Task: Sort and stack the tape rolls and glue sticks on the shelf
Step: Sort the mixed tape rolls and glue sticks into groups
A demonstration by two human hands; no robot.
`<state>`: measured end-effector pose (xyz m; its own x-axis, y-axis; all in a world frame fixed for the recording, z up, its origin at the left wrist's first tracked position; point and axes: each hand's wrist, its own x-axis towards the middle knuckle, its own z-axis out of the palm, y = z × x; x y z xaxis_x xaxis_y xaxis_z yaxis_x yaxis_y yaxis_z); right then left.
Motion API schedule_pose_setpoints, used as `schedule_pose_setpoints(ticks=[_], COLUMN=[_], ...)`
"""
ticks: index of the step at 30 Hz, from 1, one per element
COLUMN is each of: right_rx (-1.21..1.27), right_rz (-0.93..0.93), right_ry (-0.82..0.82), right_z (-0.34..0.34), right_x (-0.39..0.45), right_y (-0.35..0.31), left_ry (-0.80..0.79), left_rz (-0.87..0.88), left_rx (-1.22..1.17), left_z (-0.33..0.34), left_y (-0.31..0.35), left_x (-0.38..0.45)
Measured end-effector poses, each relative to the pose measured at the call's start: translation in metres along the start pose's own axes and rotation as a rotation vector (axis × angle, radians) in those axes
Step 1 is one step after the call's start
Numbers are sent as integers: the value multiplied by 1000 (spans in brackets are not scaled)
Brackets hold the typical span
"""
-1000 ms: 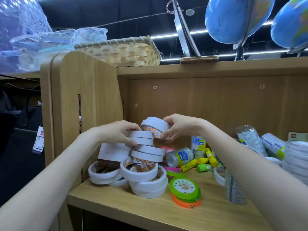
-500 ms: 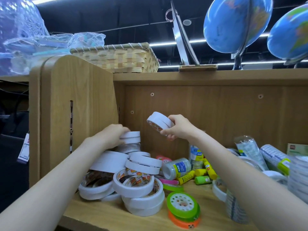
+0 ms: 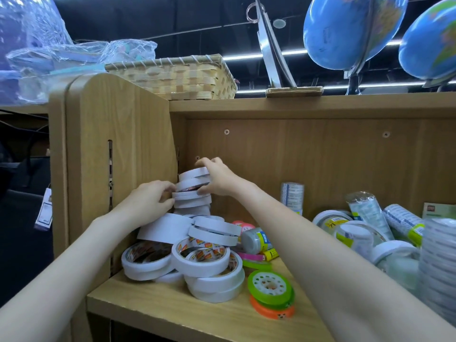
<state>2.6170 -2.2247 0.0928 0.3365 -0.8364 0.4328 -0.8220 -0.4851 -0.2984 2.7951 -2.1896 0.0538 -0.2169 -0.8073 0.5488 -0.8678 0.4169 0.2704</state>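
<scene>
A leaning stack of white tape rolls stands in the back left corner of the wooden shelf. My right hand grips the top white roll of that stack from the right. My left hand holds the stack's left side, fingers curled on the rolls. More white tape rolls lie piled in front. A green tape spool sits on an orange one. Yellow glue sticks lie partly hidden behind my right forearm.
Wrapped clear tape packs and more rolls crowd the shelf's right side. The shelf's side panel stands close on the left. A woven basket and two globes sit on top of the unit.
My right hand carried a white roll left and down onto the top of the corner stack. My left hand stays on the stack's left side. The camera moved closer.
</scene>
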Motion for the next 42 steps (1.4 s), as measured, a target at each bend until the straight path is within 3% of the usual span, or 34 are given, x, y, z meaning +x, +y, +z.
schedule_pose_setpoints(ticks=[5,9,11,13,15,17,20,24,30,36,42], right_rx=[29,161,201,16,-164,-178,-186,-212,-143,-5,10], right_rz=[-6,14,67,138,223,317,358,377,289,311,307], right_ry=[268,72,37,-44,-303,-502,-530,-612,-243,269,251], right_z=[2,-6,-12,-16,-12,-3,2,3,13,-8,-44], right_x=[-8,-21,-34,-44,-53,-56,-51,-48,-53,-61,-76], right_y=[17,22,27,38,48,55,55,60,77,78,48], left_ry=[-62,-160,-105,-18,-10,-104,-177,-92,-32,-45,-65], left_rz=[128,92,75,110,230,352,366,294,252,224,216], left_rx=[-94,-150,-176,-223,-273,-206,1,27,-49,-43,-41], left_z=[8,16,17,19,22,27,38,46,51,51,47], left_y=[-1,4,4,12,28,44,48,50,51,55,55], left_x=[-6,0,-1,-10,-26,-43,-51,-50,-53,-54,-55])
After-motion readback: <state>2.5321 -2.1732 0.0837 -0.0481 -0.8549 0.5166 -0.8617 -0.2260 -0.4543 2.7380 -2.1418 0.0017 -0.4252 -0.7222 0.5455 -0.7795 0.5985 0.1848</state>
